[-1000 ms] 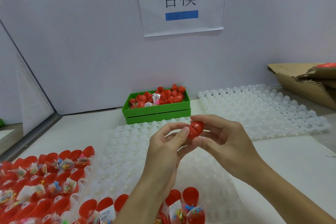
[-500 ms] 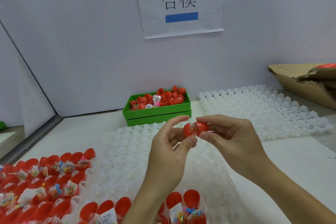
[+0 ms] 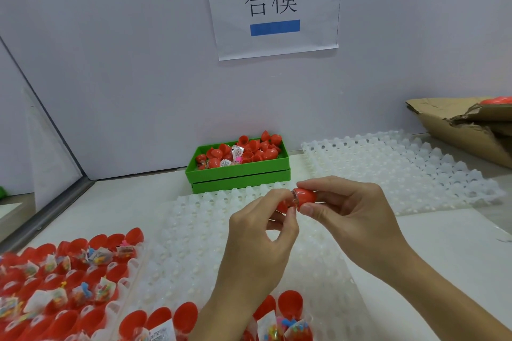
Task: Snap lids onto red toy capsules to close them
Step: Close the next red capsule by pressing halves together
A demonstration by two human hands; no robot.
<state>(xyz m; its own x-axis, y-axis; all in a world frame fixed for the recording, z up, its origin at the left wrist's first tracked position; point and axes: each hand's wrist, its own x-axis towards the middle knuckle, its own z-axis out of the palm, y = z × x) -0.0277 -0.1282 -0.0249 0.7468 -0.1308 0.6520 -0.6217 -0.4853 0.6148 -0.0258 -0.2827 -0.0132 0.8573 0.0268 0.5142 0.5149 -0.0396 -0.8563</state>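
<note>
In the head view, both hands meet above the middle of the counter, over a white dimpled tray. The right hand pinches a red capsule between thumb and forefinger, its open mouth turned toward the left hand, whose curled fingers pinch the other red piece, the lid, mostly hidden behind them. A clear strip shows at the seam, so the halves look close but not yet snapped; closing this one capsule is the step in hand. The next move likely calls for lining the rims up square and squeezing the halves together along their shared axis; whether a toy packet is caught in the seam cannot be told. At the near left corner, a tray of open capsules with toy packets waits for lids, and more stand at the near edge under the wrists. A green bin of red pieces sits against the back wall, a second white tray lies to the right, and a cardboard box fills the far right corner. Nothing stands between the hands.
</note>
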